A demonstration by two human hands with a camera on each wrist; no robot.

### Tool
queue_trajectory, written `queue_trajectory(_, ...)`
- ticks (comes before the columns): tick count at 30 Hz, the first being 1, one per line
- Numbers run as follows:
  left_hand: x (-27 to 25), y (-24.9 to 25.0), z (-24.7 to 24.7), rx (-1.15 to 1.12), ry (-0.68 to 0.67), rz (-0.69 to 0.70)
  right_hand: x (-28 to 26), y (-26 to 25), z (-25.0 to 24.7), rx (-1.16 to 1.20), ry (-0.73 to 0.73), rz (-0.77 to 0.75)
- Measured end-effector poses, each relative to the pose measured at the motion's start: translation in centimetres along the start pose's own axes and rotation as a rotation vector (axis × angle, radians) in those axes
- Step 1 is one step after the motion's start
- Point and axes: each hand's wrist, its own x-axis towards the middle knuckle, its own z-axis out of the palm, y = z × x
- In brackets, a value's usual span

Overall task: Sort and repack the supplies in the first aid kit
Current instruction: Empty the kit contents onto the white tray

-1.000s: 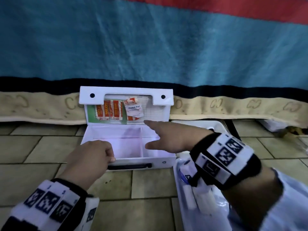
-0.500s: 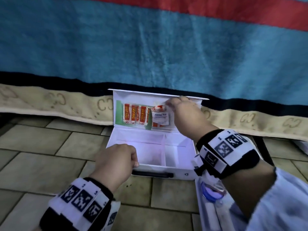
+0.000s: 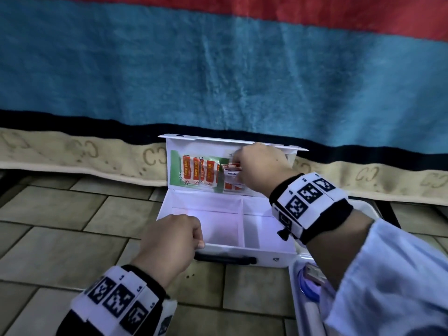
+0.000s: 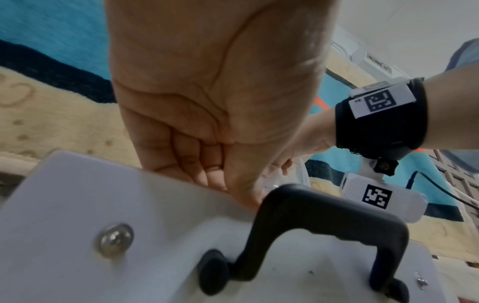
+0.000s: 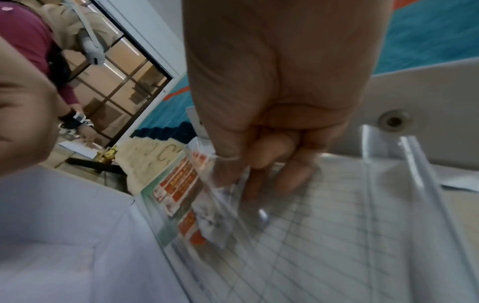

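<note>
A white first aid box (image 3: 269, 257) stands open on the tiled floor, both compartments bare. Its upright lid (image 3: 206, 141) has a clear pocket (image 5: 337, 225) holding orange plaster strips (image 3: 198, 172) and a white alcohol pad packet (image 3: 231, 174). My right hand (image 3: 238, 163) reaches into that pocket, and its thumb and fingers pinch the alcohol pad packet (image 5: 212, 223) beside the plaster strips (image 5: 178, 184). My left hand (image 3: 198, 238) grips the box's front rim next to the black handle (image 3: 225, 259). In the left wrist view its fingers (image 4: 202, 164) curl over the box (image 4: 77, 205) by the handle (image 4: 324, 209).
A white tray (image 3: 294, 287) lies at the right of the box, with a blue-capped item (image 3: 308, 284) and other supplies partly under my right sleeve. A blue and red blanket (image 3: 218, 69) hangs right behind the lid. Another person (image 5: 39, 41) shows in the right wrist view.
My right hand rose from above the box compartments to the lid pocket and took hold of the packet there. The left hand stayed on the front rim.
</note>
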Motion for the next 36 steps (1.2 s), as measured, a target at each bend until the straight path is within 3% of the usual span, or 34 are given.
queue_trajectory(4,-0.1,0.0,0.1,0.011,-0.01,-0.022,-0.1,0.2,-0.2,-0.016,0.045,0.02)
queue_trajectory(7,-0.2,0.0,0.2,0.024,0.001,-0.016,-1.7,0.9,-1.0,0.011,0.21,0.006)
queue_trajectory(11,-0.3,0.0,0.0,0.014,-0.055,0.024,-5.3,3.4,-3.8,0.306,0.399,0.166)
queue_trajectory(14,-0.4,1.4,-1.3,-0.016,-0.074,0.086,-9.8,6.2,-5.7,0.56,0.441,0.329)
queue_trajectory(18,-1.0,8.0,-3.1,-0.516,-0.003,0.286,-17.4,9.1,-5.4,0.755,0.387,0.51)
queue_trajectory(22,-2.3,15.4,-1.6,-0.894,-0.353,0.429,-23.6,10.6,-3.1,0.793,0.291,0.687)
queue_trajectory(26,-3.8,19.8,1.9,-0.937,-0.639,0.532,-27.5,10.6,-0.9,0.836,0.206,0.772)
queue_trajectory(30,-4.3,21.7,3.8,-0.926,-0.634,0.507,-29.2,10.1,0.5,0.844,0.176,0.829)
queue_trajectory(34,-3.7,22.0,4.6,-0.906,-0.624,0.428,-30.4,9.8,1.4,0.994,0.29,0.985)
queue_trajectory(36,-3.4,22.0,4.9,-0.912,-0.633,0.394,-31.6,10.3,1.5,0.963,0.357,1.075)
